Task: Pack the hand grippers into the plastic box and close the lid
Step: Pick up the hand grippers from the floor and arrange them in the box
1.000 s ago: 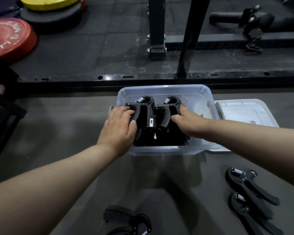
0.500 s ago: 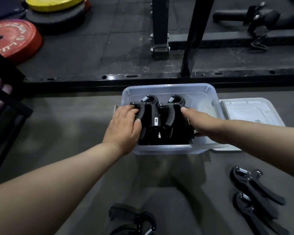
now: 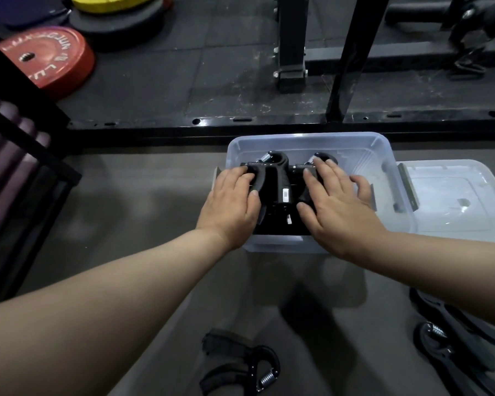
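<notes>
A clear plastic box (image 3: 306, 137) stands on the grey floor in front of me, with black hand grippers (image 3: 277, 181) packed side by side in it. My left hand (image 3: 232, 204) curls over the handle of the left gripper, thumb on its inner side. Lying flat on the right gripper is my right hand (image 3: 337, 204), fingers spread. The clear lid (image 3: 455, 195) lies on the floor right of the box, touching it. One loose hand gripper (image 3: 240, 364) lies near the bottom middle. Two more hand grippers (image 3: 446, 344) lie at the bottom right, partly hidden by my right forearm.
A black rack base rail (image 3: 240, 124) runs across just behind the box, with two upright posts (image 3: 292, 38) rising from it. A red weight plate (image 3: 43, 58) and a yellow plate (image 3: 109, 1) lie at the far left. A black frame (image 3: 26, 132) stands at the left.
My right hand has moved from the box's right side onto the top of the right gripper and flattened out. My left hand has stayed on the left gripper's handle.
</notes>
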The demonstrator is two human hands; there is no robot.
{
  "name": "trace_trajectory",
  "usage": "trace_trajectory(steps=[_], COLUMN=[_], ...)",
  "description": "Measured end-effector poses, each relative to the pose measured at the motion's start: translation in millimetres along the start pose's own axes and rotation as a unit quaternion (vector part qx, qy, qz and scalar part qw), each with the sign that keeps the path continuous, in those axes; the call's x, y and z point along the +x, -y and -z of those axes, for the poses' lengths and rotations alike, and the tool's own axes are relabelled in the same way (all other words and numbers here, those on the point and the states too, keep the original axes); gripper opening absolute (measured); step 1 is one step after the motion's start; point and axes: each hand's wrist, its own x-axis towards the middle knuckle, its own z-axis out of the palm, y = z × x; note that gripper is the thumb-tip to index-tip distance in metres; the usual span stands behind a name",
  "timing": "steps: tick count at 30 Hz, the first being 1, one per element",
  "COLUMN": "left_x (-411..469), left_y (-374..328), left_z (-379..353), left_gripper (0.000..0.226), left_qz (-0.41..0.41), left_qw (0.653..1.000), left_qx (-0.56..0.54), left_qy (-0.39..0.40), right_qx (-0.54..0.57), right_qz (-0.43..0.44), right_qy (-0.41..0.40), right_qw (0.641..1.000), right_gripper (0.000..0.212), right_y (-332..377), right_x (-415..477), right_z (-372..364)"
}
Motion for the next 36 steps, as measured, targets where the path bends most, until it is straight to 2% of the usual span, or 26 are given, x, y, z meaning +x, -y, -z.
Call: trace_trajectory(steps=[7, 11, 14, 18, 21, 24, 27, 29, 32, 34, 36], left_x=[-2.9, -5.3, -7.2, -19.1, -35.6, -48.2, -56.3, -59.1, -59.8, -60.4, -61.2], left_y=[-3.0, -3.0, -5.1, -1.8, 7.2, 16.8, 22.0, 22.4, 21.8, 19.6, 15.0], left_z=[3.5, 5.2, 7.1, 6.6, 6.6, 8.7, 12.0, 14.7, 15.2, 14.2, 14.4], left_gripper=[0.05, 0.048, 0.051, 0.054, 0.059, 0.064, 0.068, 0.067, 0.065, 0.065, 0.06], left_qz=[0.004, 0.005, 0.014, 0.0, -0.022, -0.033, -0.04, -0.042, -0.032, -0.024, -0.008], left_qw=[1.0, 1.0, 0.999, 0.999, 0.998, 0.997, 0.994, 0.993, 0.993, 0.994, 0.995], left_qx=[-0.002, -0.002, -0.009, -0.017, -0.004, -0.002, 0.017, 0.022, 0.014, -0.001, -0.023], left_qy=[0.022, 0.025, 0.031, 0.041, 0.064, 0.077, 0.097, 0.108, 0.116, 0.108, 0.096], right_qx=[-0.026, 0.013, 0.038, 0.027, 0.035, 0.052, -0.013, -0.075, -0.118, -0.152, -0.169], right_qz=[0.047, 0.19, 0.303, 0.342, 0.37, 0.428, 0.519, 0.567, 0.584, 0.589, 0.604], right_qy=[-0.035, -0.106, -0.096, -0.063, -0.089, -0.109, -0.032, 0.085, 0.254, 0.298, 0.278], right_qw=[0.998, 0.976, 0.948, 0.937, 0.924, 0.896, 0.854, 0.816, 0.762, 0.735, 0.728], right_gripper=[0.066, 0.056, 0.047, 0.05, 0.046, 0.034, 0.03, 0.032, 0.043, 0.051, 0.051], right_y=[0.5, 12.7, 29.2, 44.0, 46.9, 52.1, 66.4, 80.8, 97.0, 102.9, 106.2], right_x=[-7.4, -23.8, -41.8, -52.6, -58.1, -66.3, -77.4, -87.4, -104.4, -110.4, -114.4], right_z=[4.9, 4.2, -9.1, -35.1, -50.1, -61.4, -70.7, -77.7, -94.1, -102.4, -106.3])
